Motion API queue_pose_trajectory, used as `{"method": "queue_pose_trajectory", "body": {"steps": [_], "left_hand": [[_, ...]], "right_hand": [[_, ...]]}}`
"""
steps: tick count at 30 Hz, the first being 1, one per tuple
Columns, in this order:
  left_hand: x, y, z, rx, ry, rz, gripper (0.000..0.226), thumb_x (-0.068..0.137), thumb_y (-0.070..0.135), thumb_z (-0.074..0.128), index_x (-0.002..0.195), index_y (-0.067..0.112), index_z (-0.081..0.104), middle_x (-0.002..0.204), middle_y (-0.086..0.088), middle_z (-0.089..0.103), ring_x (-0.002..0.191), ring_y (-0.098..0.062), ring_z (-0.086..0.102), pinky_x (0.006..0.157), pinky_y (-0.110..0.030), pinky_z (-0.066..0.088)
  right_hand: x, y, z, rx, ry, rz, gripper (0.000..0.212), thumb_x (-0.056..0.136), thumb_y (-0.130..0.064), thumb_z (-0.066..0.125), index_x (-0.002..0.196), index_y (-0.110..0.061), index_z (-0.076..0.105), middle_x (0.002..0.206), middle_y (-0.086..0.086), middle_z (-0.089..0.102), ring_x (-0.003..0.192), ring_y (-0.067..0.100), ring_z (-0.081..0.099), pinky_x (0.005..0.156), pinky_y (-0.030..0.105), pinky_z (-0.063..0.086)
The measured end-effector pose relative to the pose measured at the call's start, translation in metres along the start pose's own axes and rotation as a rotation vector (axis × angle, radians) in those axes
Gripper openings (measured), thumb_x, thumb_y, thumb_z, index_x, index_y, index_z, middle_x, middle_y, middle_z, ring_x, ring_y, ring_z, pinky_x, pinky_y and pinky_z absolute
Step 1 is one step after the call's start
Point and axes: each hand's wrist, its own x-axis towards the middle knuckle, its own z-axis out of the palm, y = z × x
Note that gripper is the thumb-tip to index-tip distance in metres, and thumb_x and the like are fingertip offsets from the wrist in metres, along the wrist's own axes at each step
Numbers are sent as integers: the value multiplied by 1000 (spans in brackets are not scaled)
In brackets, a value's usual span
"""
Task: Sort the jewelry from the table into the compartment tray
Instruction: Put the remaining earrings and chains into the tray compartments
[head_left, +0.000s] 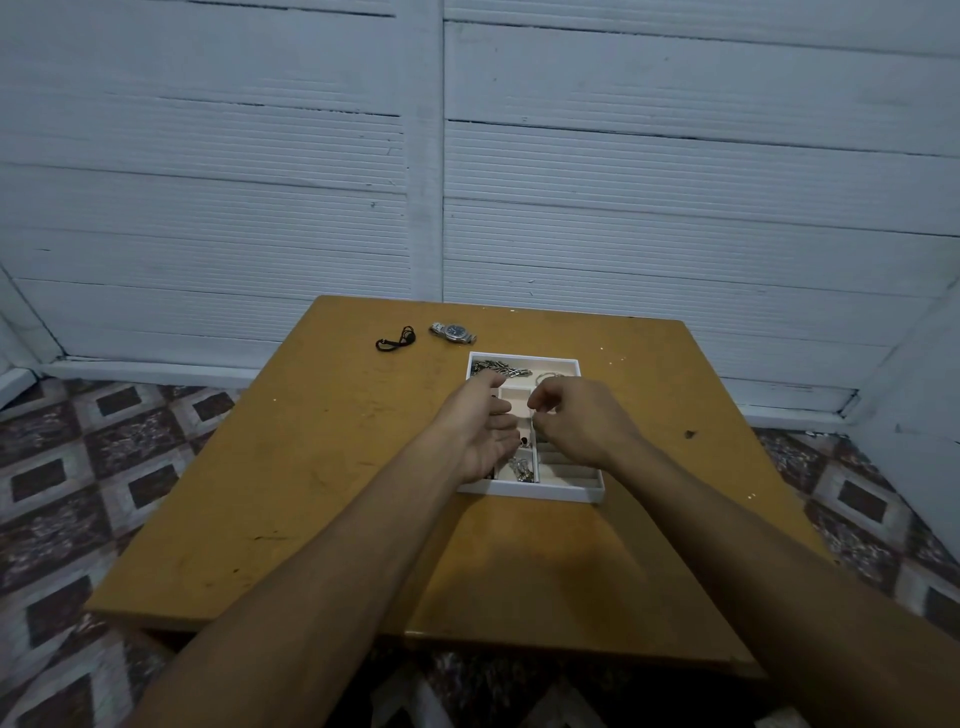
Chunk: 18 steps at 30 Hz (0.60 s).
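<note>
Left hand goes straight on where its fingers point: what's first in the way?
Probably the silver chains in the tray's far compartment, right past the left hand's fingertips. Hand height is unclear, so it might pass above them.

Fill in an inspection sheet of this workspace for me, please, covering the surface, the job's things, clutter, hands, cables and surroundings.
Surface: wooden table, scuffed, with a dark spot towards its right edge.
Job's things: white compartment tray mid-table; silver chains in its far-left compartment, small silver pieces in a near one; wristwatch and black cord on the table beyond the tray, apart from each other.
Clutter: nothing seen.
Grippers: left hand open over the tray's left side; right hand over the tray, fingers curled, and whether it pinches anything cannot be told.
Cables: nothing seen.
Surroundings: white slatted wall; patterned tiled floor.
</note>
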Motion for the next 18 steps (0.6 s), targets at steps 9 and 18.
{"method": "queue_pose_trajectory", "body": {"steps": [9, 18], "left_hand": [[-5, 14, -16, 14, -40, 14, 45, 94, 32, 51, 123, -3, 50, 117, -20, 52, 108, -30, 54, 95, -36, 48], [3, 58, -63, 264, 150, 229, 12, 93, 17, 53, 93, 9, 61, 98, -9, 63, 81, -22, 61, 61, -31, 54]], "right_hand": [[8, -10, 3, 27, -2, -13, 19, 84, -16, 60, 99, -21, 71, 97, -4, 69, 90, 17, 62, 81, 32, 51], [66, -44, 22, 22, -9, -87, 19, 84, -11, 62, 99, -19, 71, 101, 1, 69, 95, 20, 62, 84, 35, 52]]}}
